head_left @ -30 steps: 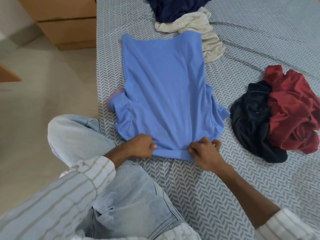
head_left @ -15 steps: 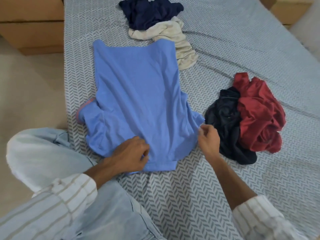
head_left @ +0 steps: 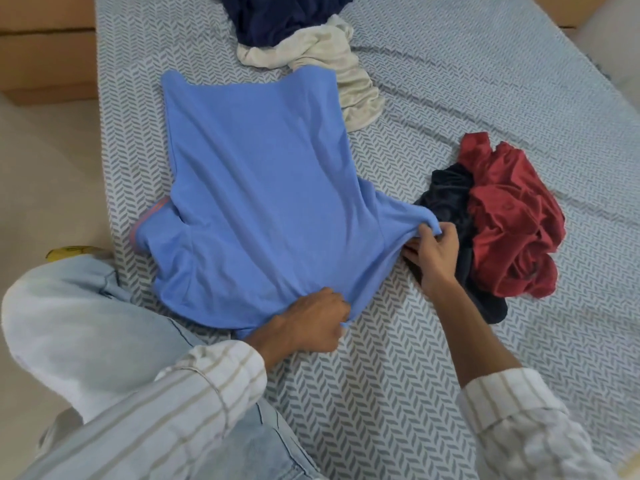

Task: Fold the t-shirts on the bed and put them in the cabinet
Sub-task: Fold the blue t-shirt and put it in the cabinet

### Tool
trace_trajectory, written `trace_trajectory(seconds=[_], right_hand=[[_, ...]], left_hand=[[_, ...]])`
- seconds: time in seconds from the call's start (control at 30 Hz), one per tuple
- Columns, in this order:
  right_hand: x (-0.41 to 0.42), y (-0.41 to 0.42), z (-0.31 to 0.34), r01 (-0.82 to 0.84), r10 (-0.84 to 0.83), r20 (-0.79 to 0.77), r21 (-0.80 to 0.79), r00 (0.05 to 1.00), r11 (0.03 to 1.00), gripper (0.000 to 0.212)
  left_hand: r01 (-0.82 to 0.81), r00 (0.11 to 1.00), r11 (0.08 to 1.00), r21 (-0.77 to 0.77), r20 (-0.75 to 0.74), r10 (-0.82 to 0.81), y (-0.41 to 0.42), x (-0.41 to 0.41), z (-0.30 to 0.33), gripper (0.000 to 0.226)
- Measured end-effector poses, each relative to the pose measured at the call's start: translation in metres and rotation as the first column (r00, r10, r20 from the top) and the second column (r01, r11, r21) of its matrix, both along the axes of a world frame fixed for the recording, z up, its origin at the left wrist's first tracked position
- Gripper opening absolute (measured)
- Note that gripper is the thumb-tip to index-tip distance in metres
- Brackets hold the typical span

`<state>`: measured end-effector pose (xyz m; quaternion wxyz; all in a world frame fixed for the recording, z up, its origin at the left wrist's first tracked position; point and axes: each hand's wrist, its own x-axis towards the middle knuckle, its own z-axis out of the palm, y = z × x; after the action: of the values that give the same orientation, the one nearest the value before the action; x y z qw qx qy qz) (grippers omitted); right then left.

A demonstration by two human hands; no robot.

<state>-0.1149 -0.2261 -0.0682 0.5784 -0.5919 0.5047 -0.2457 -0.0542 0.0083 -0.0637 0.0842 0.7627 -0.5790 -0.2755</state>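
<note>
Blue t-shirt [head_left: 263, 188] lies spread flat on the bed [head_left: 450, 393], its hem end pointing away from the person and its neck end nearest them. One short sleeve, edged with a pinkish band, sticks out on the left close to the bed's edge. The right hand [head_left: 434, 252] pinches the tip of the other sleeve between fingers and thumb and draws it out sideways, so the cloth is taut there. The left hand [head_left: 313, 322] is clenched on the near edge of the shirt, gripping a fold of blue fabric against the sheet.

Just beside the right hand sits a crumpled black garment [head_left: 450, 206], and a red garment [head_left: 512, 216] is heaped against and partly over it. Past the far end of the blue shirt, a cream garment [head_left: 349, 81] lies rumpled, touching the shirt's far corner, with a navy garment [head_left: 277, 15] bunched at the top edge of the view. The person's bent knee in pale jeans [head_left: 69, 323] rests at the bed's left side. Wooden furniture [head_left: 45, 46] stands beyond the floor at upper left.
</note>
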Motion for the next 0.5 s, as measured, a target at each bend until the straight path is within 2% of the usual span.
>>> trace_trajectory(seconds=[0.07,0.1,0.17,0.23,0.3,0.4,0.43,0.5], right_hand=[[-0.010,0.003,-0.006,0.052,-0.056,-0.042,-0.084,0.998,0.995,0.017],[-0.013,0.002,-0.009,0.083,-0.088,-0.077,-0.063,0.993,0.995,0.018],[-0.015,-0.003,-0.012,0.120,-0.111,-0.066,0.144,0.992,0.982,0.025],[-0.011,-0.010,-0.002,0.076,-0.086,0.016,0.329,0.996,0.941,0.036],[-0.005,-0.021,0.008,0.051,-0.081,0.066,0.375,0.995,0.925,0.049],[0.001,-0.037,0.011,0.171,-0.197,0.116,0.200,0.974,0.965,0.059],[-0.002,-0.041,0.008,0.183,-0.197,0.124,0.114,0.973,0.976,0.062],[-0.013,-0.044,-0.008,0.101,-0.098,0.062,-0.056,0.993,0.993,0.064]], left_hand=[[0.001,1.000,1.000,0.025,-0.025,-0.001,0.000,0.002,0.000,0.008],[0.009,1.000,0.999,0.041,-0.018,-0.008,-0.001,0.002,-0.001,0.013],[0.022,1.000,0.998,0.059,-0.009,-0.022,-0.002,0.000,-0.003,0.018],[0.022,1.000,0.997,0.074,-0.015,-0.021,-0.004,0.000,-0.005,0.019],[0.035,0.999,0.994,0.102,-0.025,-0.033,-0.010,0.002,-0.005,0.018],[0.062,0.996,0.988,0.140,-0.066,-0.053,-0.015,0.006,-0.005,0.005],[0.065,0.996,0.986,0.153,-0.075,-0.054,-0.017,0.007,-0.007,0.002],[0.050,0.994,0.978,0.202,-0.106,-0.029,-0.022,0.010,-0.010,0.009]])
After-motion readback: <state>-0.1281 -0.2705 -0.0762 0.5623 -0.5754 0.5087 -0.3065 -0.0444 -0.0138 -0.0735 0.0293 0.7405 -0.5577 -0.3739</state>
